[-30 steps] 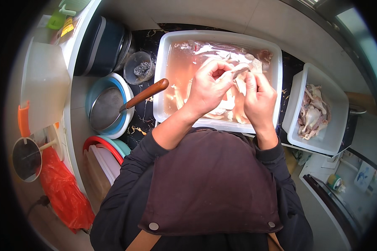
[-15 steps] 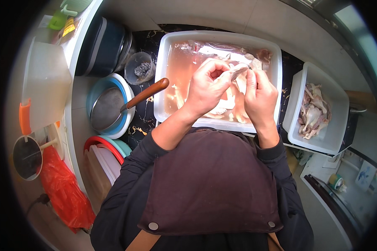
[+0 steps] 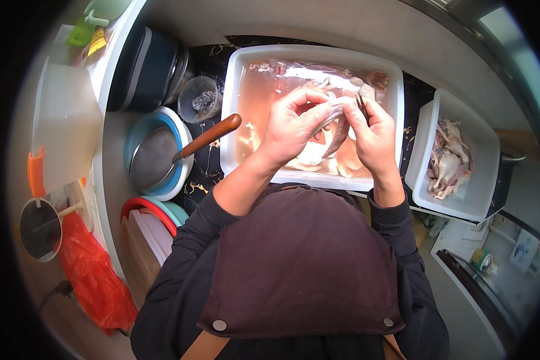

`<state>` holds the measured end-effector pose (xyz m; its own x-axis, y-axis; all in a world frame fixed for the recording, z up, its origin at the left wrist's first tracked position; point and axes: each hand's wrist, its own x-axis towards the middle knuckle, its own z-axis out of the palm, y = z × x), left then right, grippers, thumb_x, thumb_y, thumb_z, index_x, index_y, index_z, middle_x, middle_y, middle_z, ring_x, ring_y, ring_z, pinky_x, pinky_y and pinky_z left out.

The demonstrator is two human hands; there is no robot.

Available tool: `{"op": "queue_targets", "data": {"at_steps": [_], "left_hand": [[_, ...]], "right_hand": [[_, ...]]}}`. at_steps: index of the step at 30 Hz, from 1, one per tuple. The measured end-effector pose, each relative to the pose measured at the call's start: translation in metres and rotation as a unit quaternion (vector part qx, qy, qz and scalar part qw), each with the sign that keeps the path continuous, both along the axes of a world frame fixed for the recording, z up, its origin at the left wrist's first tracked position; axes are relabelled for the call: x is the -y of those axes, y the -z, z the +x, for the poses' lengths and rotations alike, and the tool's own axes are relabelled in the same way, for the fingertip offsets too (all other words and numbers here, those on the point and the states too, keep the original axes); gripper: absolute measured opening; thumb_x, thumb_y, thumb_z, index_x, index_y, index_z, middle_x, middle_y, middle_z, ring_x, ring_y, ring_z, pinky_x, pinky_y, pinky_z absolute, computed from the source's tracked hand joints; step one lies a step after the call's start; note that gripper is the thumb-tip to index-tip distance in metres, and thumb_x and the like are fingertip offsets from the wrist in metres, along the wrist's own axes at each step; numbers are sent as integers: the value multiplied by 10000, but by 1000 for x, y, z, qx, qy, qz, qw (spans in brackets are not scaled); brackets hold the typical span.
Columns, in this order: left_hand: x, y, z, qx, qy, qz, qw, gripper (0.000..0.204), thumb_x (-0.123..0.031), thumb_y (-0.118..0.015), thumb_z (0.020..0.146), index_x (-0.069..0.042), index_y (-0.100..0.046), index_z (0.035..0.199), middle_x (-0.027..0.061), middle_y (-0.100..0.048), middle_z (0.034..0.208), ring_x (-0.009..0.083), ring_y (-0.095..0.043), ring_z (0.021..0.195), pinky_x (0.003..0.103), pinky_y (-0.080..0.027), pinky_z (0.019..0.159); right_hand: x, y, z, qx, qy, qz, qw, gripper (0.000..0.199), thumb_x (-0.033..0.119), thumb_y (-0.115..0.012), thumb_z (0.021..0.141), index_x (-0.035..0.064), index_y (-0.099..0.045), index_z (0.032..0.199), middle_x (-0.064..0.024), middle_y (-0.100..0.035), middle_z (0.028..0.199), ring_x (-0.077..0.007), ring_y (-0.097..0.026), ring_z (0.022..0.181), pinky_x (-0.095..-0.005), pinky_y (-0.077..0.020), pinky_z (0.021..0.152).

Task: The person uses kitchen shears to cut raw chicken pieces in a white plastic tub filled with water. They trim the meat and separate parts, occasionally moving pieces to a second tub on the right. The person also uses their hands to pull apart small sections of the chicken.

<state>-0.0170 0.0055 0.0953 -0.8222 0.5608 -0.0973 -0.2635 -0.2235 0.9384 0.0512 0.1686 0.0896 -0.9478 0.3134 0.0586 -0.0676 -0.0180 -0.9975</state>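
Over the big white tub (image 3: 230, 108) of pinkish water, my left hand (image 3: 295, 123) is closed on a long, pale piece of poultry (image 3: 340, 135). It looks like a neck, and its lower end hangs down toward the water. Dark tweezers (image 3: 362, 108) stick up between the fingers of my right hand (image 3: 373, 135), which is closed on them. My right thumb and fingers also meet the upper end of the poultry piece. Other pale poultry pieces (image 3: 309, 161) lie in the water beneath my hands, partly hidden by them.
At right stands a white bin (image 3: 483, 174) with plucked birds (image 3: 449, 159) in it. Left of the tub are a wooden-handled strainer (image 3: 155, 157) on a blue basin (image 3: 132, 129), a clear cup (image 3: 193, 111) and a dark container (image 3: 153, 72). A red bag (image 3: 93, 273) hangs at far left.
The poultry piece has turned and now hangs downward between my hands. The tweezers have come into sight, pointing up from my right hand. Both hands stay over the tub.
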Motion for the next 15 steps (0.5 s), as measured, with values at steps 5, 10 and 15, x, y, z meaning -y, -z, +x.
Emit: {"op": "queue_targets", "data": {"at_steps": [5,10,15], "left_hand": [[0,3,-4,-4,-9,11,1000,122,-53,-618,959,16,-654,1052,51,-681,929,55,-619,714,205,-533,557],[-3,2,-6,-42,-29,8,999,107,-44,-626,951,13,-659,1036,43,-683,925,69,-621,770,225,-538,655],[-2,-6,-6,-19,-25,33,999,107,-63,-658,951,8,-644,1030,23,-663,935,79,-614,822,235,-518,721]], "right_hand": [[0,0,-1,-1,6,-2,1000,196,164,-668,986,-30,-677,1010,25,-645,799,-28,-533,735,-216,-454,649],[0,-11,-3,2,-21,5,1000,166,135,-650,994,-30,-647,1015,-9,-663,804,-50,-589,745,-215,-477,671],[5,6,-12,-65,52,21,996,170,120,-623,1008,-28,-601,1088,-20,-670,883,-66,-603,753,-233,-489,643]]}}
